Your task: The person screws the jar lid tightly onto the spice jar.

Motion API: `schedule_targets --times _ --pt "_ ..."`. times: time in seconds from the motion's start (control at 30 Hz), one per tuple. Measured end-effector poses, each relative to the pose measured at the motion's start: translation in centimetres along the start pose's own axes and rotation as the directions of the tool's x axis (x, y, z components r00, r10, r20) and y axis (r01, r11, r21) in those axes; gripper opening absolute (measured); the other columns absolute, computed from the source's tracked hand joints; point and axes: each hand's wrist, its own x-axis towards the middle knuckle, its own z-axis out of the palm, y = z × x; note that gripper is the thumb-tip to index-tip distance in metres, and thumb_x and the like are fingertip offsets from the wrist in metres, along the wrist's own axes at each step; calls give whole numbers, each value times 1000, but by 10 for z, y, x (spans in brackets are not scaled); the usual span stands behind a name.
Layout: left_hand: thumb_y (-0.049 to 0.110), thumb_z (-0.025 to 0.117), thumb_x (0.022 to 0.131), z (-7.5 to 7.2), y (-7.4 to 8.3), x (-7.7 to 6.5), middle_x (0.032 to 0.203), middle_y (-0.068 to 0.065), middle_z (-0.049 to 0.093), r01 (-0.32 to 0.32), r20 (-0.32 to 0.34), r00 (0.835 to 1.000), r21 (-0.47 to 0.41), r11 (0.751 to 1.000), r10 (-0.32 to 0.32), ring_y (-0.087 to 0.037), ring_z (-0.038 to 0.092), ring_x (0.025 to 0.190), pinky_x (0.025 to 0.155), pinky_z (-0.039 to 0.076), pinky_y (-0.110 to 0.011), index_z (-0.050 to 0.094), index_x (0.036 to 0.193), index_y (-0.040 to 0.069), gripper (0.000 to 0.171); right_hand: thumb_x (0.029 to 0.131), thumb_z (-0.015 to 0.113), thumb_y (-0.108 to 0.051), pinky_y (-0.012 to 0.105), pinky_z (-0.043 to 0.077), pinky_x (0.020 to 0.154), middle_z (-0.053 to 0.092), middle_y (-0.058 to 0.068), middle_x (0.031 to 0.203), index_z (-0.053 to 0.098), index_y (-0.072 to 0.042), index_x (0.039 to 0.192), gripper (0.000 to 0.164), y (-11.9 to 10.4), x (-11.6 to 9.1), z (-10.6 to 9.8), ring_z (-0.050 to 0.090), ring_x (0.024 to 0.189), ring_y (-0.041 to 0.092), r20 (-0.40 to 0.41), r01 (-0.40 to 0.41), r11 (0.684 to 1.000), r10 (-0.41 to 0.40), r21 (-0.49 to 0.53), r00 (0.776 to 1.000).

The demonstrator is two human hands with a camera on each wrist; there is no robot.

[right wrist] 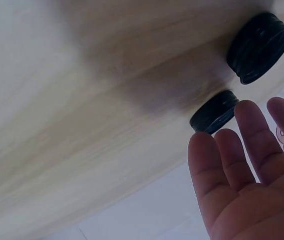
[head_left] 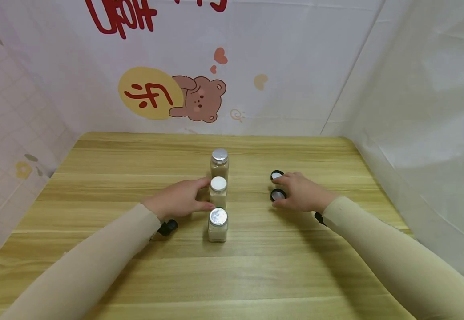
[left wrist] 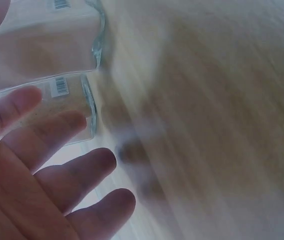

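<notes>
Three square glass jars stand in a column on the table. The back jar (head_left: 219, 167) and front jar (head_left: 218, 229) have silvery tops; the middle jar (head_left: 218, 195) has a white one, and pale contents show inside. My left hand (head_left: 181, 198) is at the left of the middle jar, thumb toward the front jar, fingers extended and apart; whether it touches glass I cannot tell. Two round black-rimmed lids, a far lid (head_left: 276, 175) and a near lid (head_left: 277, 195), lie on the right. Over them my right hand (head_left: 301, 192) spreads relaxed fingers, gripping nothing.
The wooden table (head_left: 135, 275) ends at a white printed backdrop (head_left: 296, 58) with a bear and hearts. White sheeting (head_left: 428, 111) hangs along the right side. Dark wrist devices show at both cuffs.
</notes>
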Motion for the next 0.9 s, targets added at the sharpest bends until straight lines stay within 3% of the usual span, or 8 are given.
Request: schedule_targets --times 0.27,0.67,0.9 --pt "55 76 93 4 1 2 158 -2 53 2 0 1000 5 1000 -2 -27 46 150 124 36 -53 43 157 32 76 88 85 -34 58 46 111 60 27 141 61 1 142 69 -1 -2 3 52 134 50 21 -13 1000 13 3 1000" --pt "52 74 96 8 2 3 146 4 61 31 -17 999 -36 999 -32 -25 50 145 122 37 -52 56 140 37 49 86 86 -28 53 50 103 65 21 128 67 -3 131 55 4 -1 9 58 120 42 21 -24 1000 24 -15 999" --pt "50 73 98 9 2 3 149 3 59 45 -4 999 -48 998 -45 -24 48 147 123 37 -52 55 140 36 48 88 85 -25 52 50 102 65 20 127 68 -2 129 50 6 1 11 58 118 40 36 -45 999 45 -22 998"
